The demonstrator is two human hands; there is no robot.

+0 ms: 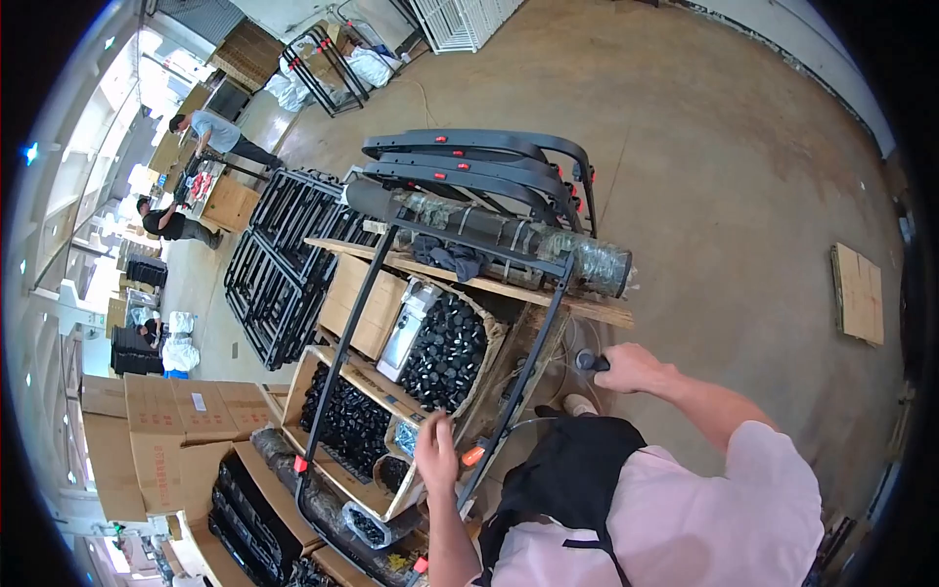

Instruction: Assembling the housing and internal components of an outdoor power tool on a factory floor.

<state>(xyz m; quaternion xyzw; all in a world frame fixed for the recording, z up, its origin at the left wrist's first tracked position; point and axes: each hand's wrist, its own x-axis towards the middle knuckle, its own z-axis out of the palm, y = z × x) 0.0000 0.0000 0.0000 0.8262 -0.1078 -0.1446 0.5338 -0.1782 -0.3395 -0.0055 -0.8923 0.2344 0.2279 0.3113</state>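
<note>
Head view, hands (pixel 636 370), rounded dark tool (pixel 589 361), glossy parts (pixel 445 354)

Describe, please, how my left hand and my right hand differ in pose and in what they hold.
The right hand grips a dark object; no object is visible in the left hand.
The left hand is near the black parts; the right hand is farther from them, with floor behind it.
Both hands are bare.
</note>
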